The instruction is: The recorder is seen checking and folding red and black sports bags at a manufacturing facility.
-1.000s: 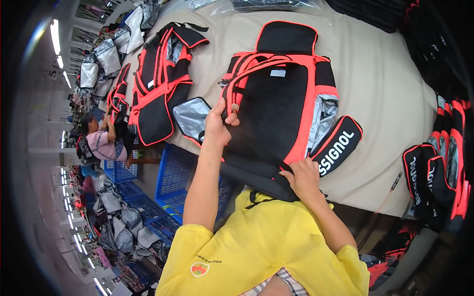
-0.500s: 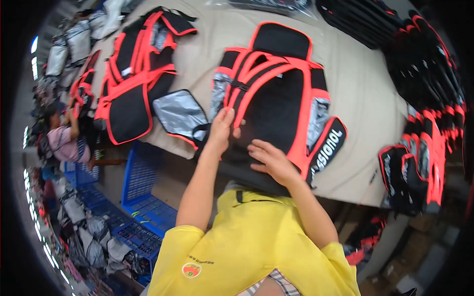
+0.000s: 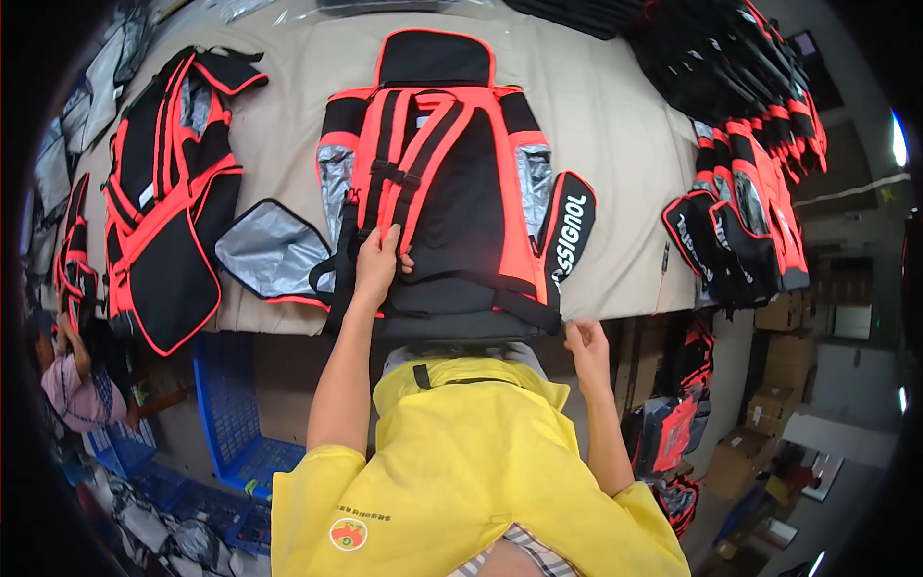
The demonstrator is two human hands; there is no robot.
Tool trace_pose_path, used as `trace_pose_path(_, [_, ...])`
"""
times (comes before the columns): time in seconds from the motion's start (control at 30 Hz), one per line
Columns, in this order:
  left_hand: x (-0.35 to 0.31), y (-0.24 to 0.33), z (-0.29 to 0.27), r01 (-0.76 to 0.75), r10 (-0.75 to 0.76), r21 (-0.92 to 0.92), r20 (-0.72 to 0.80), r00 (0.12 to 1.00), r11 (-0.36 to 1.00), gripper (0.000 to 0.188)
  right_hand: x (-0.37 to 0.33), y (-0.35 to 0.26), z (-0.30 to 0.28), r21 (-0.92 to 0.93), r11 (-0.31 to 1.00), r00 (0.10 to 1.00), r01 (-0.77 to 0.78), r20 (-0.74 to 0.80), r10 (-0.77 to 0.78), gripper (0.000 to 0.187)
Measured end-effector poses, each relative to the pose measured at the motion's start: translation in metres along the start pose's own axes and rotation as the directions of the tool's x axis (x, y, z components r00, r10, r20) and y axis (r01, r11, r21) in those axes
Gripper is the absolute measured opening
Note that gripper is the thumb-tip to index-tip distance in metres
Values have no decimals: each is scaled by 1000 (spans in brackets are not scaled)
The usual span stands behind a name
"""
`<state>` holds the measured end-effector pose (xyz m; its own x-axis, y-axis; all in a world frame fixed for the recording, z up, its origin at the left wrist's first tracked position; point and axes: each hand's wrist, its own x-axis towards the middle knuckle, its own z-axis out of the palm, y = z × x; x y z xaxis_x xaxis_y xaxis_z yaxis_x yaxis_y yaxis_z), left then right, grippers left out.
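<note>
A black and neon-orange backpack (image 3: pixel 471 212) lies flat on the table before me, straps up and top flap spread away from me. My left hand (image 3: pixel 379 264) is closed around the lower part of its left shoulder strap (image 3: pixel 385 197), below the black buckles. Just off the backpack's near right corner is my right hand (image 3: pixel 586 351), its fingers pinched together. Whatever sits in that pinch is too small to make out. A silver-lined flap (image 3: pixel 274 252) spreads out at the backpack's left side, and a black side panel with white lettering (image 3: pixel 571 226) at its right.
Another such backpack (image 3: pixel 173 207) lies at the left of the cloth-covered table (image 3: pixel 615 260). Stacked black and orange pieces (image 3: pixel 740 221) fill the right end, with a thin dark tool (image 3: pixel 663 260) nearby. Blue crates (image 3: pixel 226 413) stand below left; a person in pink (image 3: pixel 85 389) is far left.
My right hand has left the backpack's lower middle for its near right corner, its fingers now closed. The left hand still holds the strap. The view has shifted, and the backpack lies straighter.
</note>
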<state>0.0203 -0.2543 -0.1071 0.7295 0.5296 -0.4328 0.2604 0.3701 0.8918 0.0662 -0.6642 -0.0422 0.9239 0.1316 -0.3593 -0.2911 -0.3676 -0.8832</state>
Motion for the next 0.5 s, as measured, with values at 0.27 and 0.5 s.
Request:
trace_pose_path(0.27, [-13, -1, -3, -93, 104, 173, -53, 993, 980, 40, -7, -16, -24, -497, 862, 950, 99, 305, 67, 37])
trace_pose_path(0.5, [-93, 71, 54, -750, 712, 592, 388, 586, 295, 71, -38, -76, -62, 407, 912, 821, -46, 536, -197, 79])
